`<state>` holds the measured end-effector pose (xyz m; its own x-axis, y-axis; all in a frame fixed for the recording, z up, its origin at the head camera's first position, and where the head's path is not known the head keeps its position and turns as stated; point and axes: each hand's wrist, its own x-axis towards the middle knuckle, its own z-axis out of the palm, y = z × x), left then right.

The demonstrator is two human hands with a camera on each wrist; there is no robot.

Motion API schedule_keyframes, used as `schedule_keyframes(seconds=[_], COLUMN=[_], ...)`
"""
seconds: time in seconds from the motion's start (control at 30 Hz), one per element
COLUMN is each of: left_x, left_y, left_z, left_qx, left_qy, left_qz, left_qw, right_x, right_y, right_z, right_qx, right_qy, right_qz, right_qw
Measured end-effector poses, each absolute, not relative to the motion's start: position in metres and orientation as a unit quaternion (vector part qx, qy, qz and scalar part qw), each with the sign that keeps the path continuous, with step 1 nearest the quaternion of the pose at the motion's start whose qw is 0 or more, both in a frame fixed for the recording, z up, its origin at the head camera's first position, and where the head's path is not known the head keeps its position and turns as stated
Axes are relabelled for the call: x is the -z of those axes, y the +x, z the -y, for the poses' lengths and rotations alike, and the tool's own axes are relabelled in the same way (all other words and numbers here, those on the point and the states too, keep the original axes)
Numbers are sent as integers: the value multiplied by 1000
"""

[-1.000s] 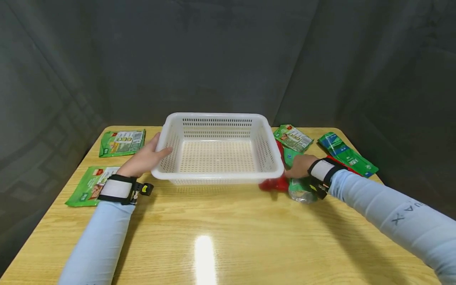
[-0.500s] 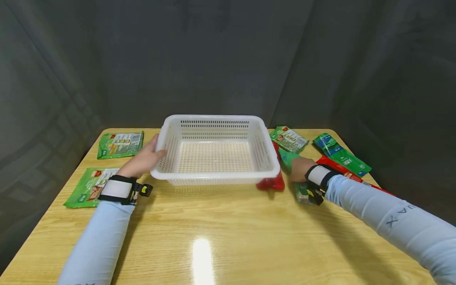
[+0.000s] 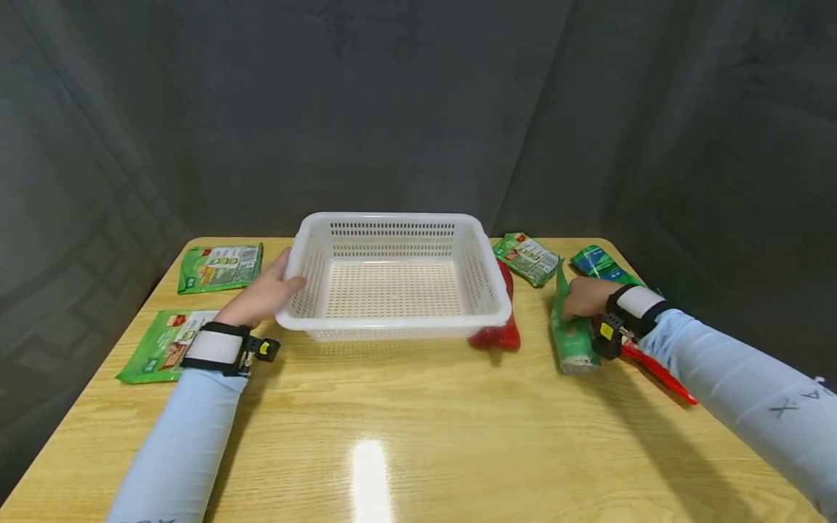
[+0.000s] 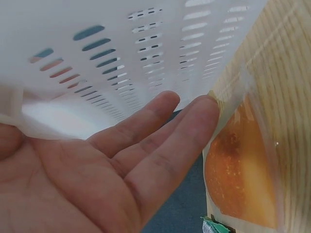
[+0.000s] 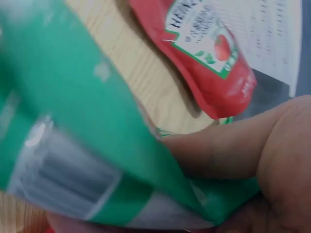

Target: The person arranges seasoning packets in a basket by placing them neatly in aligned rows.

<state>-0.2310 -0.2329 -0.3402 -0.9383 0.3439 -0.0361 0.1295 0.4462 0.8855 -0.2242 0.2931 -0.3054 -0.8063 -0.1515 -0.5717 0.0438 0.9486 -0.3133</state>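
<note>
A white perforated plastic basket [image 3: 392, 322] sits in the middle of the table. My left hand [image 3: 264, 290] grips its left rim, thumb over the edge; in the left wrist view, the fingers [image 4: 170, 160] lie along the outer wall. On the right, my right hand [image 3: 585, 296] pinches a green pouch [image 3: 572, 345] by its upper part. The right wrist view has my thumb [image 5: 214, 150] against that green pouch [image 5: 97, 97], whose lower end is near the table. Between pouch and basket lies a red Heinz pouch [image 5: 214, 58].
Two green food packets, a far one [image 3: 222, 267] and a near one [image 3: 157, 349], lie left of the basket. A green sachet [image 3: 528, 258] and a green-blue pouch [image 3: 595, 261] lie at the back right. Another red packet [image 3: 660, 374] is partly under my right forearm.
My right hand has moved right, taking the green pouch away from the red Heinz pouch and tilting it more upright. The left hand and basket stay nearly in place; the view has shifted slightly.
</note>
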Motion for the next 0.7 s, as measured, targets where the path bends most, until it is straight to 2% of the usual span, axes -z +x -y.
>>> schedule_keyframes(seconds=[0.13, 0.23, 0.7], left_x=[341, 342, 341], left_y=[-232, -232, -231], left_z=[233, 234, 233], left_qx=[-507, -505, -507], left_qy=[139, 140, 136], left_qz=[-844, -845, -844], left_qw=[107, 107, 105], right_x=[300, 298, 305], right_y=[-223, -222, -224], right_z=[-296, -299, -299], right_qx=[234, 293, 365], right_qy=[19, 42, 7], right_qz=[-925, -916, -926], right_qw=[300, 271, 93])
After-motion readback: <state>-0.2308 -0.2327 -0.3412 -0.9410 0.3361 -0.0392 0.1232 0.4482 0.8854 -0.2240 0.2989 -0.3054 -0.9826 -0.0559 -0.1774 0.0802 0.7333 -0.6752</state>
